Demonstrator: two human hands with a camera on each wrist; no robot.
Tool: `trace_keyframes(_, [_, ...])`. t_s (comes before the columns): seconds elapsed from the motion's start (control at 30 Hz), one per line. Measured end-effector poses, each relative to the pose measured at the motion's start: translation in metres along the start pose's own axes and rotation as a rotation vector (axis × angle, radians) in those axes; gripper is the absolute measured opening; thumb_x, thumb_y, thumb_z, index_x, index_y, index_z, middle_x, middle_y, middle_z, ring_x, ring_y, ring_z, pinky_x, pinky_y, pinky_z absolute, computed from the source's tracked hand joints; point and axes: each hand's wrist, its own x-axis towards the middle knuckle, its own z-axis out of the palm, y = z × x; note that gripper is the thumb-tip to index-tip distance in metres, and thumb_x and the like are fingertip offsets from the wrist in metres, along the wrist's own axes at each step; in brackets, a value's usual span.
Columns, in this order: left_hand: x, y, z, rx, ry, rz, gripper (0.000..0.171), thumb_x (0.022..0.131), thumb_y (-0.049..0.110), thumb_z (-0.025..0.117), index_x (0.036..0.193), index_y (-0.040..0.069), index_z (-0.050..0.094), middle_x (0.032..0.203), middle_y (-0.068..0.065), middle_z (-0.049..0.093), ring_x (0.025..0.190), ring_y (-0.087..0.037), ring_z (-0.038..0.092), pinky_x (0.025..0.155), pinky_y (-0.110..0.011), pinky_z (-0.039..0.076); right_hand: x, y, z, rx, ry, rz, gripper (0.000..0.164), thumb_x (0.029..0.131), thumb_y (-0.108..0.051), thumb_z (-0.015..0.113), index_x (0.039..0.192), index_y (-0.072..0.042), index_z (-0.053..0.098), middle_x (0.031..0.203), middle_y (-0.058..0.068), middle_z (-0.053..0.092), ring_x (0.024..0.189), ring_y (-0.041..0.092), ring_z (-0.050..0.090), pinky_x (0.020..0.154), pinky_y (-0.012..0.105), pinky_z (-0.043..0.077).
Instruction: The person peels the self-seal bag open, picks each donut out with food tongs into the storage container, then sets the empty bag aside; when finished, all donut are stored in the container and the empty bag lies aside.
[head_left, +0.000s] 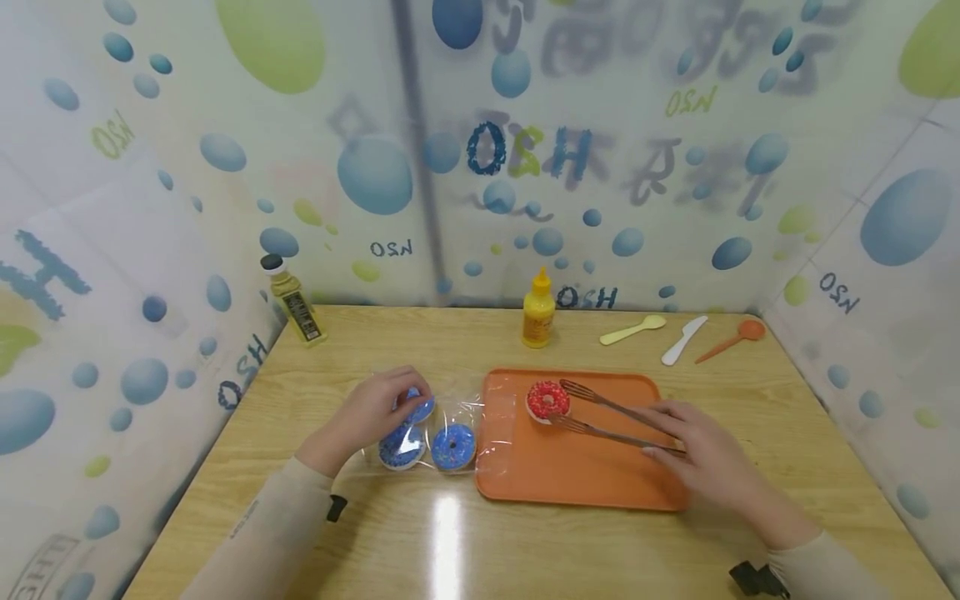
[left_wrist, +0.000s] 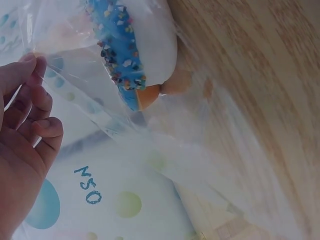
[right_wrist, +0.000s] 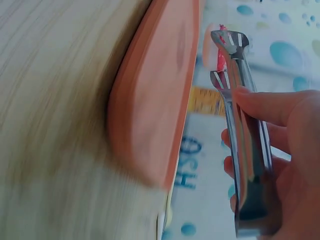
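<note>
My left hand (head_left: pixel 378 408) pinches the edge of a clear plastic bag (left_wrist: pixel 170 130) between thumb and finger. Inside the bag are three blue-iced doughnuts (head_left: pixel 443 455) with sprinkles, one partly hidden behind that hand. The bag's right end overlaps the left part of an orange tray (head_left: pixel 592 475). In my right hand (head_left: pixel 708 454) I hold metal tongs (right_wrist: pixel 245 135), with fork-like tips on either side of a red-iced doughnut (head_left: pixel 537 398) at the tray's upper left. Whether this doughnut touches the tray, I cannot tell.
Toward the back stand a bottle of yellowish liquid (head_left: pixel 298 310) at left and a yellow squeeze bottle (head_left: pixel 537 321) behind the tray. A pale yellow spoon (head_left: pixel 630 331), a white knife (head_left: pixel 683 342) and an orange spoon (head_left: pixel 748 331) lie at back right. Patterned walls enclose the table.
</note>
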Motion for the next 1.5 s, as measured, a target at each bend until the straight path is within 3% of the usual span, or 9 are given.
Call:
trace_keyframes(0.27, [-0.001, 0.0, 0.001, -0.002, 0.007, 0.02, 0.01, 0.095, 0.007, 0.073, 0.101, 0.015, 0.073, 0.096, 0.009, 0.067, 0.073, -0.003, 0.052, 0.064, -0.023, 0.049, -0.023, 0.037, -0.02, -0.027, 0.02, 0.024, 0.057, 0.077, -0.016, 0.091, 0.131, -0.016, 0.072, 0.113, -0.003, 0.069, 0.094, 0.017, 0.065, 0.07, 0.034, 0.053])
trace_keyframes(0.5, [0.002, 0.0, 0.001, -0.003, 0.002, 0.031, 0.009, 0.095, 0.007, 0.073, 0.1, 0.014, 0.073, 0.097, 0.008, 0.067, 0.073, -0.004, 0.053, 0.065, -0.023, 0.049, -0.036, 0.063, -0.031, -0.076, 0.011, 0.035, 0.056, 0.074, -0.014, 0.092, 0.127, -0.011, 0.073, 0.111, 0.0, 0.071, 0.094, 0.022, 0.068, 0.074, 0.042, 0.057])
trace_keyframes(0.73, [0.002, 0.0, 0.001, 0.008, -0.002, 0.018, 0.009, 0.095, 0.007, 0.074, 0.1, 0.015, 0.073, 0.095, 0.009, 0.066, 0.074, -0.005, 0.053, 0.066, -0.023, 0.049, -0.036, 0.074, -0.033, -0.094, -0.019, 0.048, 0.054, 0.077, -0.016, 0.091, 0.127, -0.009, 0.072, 0.112, 0.0, 0.071, 0.094, 0.022, 0.067, 0.075, 0.043, 0.056])
trace_keyframes(1.1, [0.003, -0.001, 0.003, -0.008, -0.013, 0.022, 0.008, 0.096, 0.008, 0.073, 0.1, 0.014, 0.073, 0.096, 0.009, 0.066, 0.074, -0.005, 0.053, 0.066, -0.023, 0.049, -0.043, 0.081, -0.026, -0.086, -0.008, 0.07, 0.062, 0.075, -0.021, 0.093, 0.132, -0.01, 0.069, 0.116, 0.001, 0.068, 0.101, 0.025, 0.065, 0.08, 0.044, 0.054])
trace_keyframes(1.17, [0.003, -0.001, 0.003, -0.005, -0.017, 0.019, 0.008, 0.096, 0.008, 0.073, 0.1, 0.015, 0.073, 0.096, 0.009, 0.066, 0.074, -0.005, 0.052, 0.066, -0.023, 0.049, -0.043, 0.079, -0.025, -0.081, 0.008, 0.081, 0.063, 0.075, -0.022, 0.093, 0.132, -0.011, 0.069, 0.116, 0.0, 0.067, 0.102, 0.023, 0.063, 0.083, 0.037, 0.052])
trace_keyframes(1.33, [0.003, 0.0, 0.003, 0.004, -0.017, 0.023, 0.009, 0.095, 0.008, 0.074, 0.1, 0.015, 0.073, 0.096, 0.009, 0.065, 0.074, -0.005, 0.052, 0.066, -0.023, 0.049, -0.038, 0.069, -0.022, -0.06, 0.079, 0.021, 0.065, 0.071, -0.017, 0.094, 0.131, -0.012, 0.07, 0.114, -0.003, 0.067, 0.101, 0.018, 0.06, 0.086, 0.024, 0.045])
trace_keyframes(1.5, [0.005, 0.001, 0.002, 0.006, -0.015, 0.028, 0.008, 0.095, 0.008, 0.074, 0.099, 0.015, 0.073, 0.095, 0.009, 0.066, 0.073, -0.004, 0.052, 0.065, -0.023, 0.049, -0.025, 0.051, -0.017, -0.046, 0.065, -0.046, 0.066, 0.072, -0.016, 0.093, 0.133, -0.017, 0.07, 0.117, -0.005, 0.068, 0.102, 0.018, 0.063, 0.085, 0.031, 0.048])
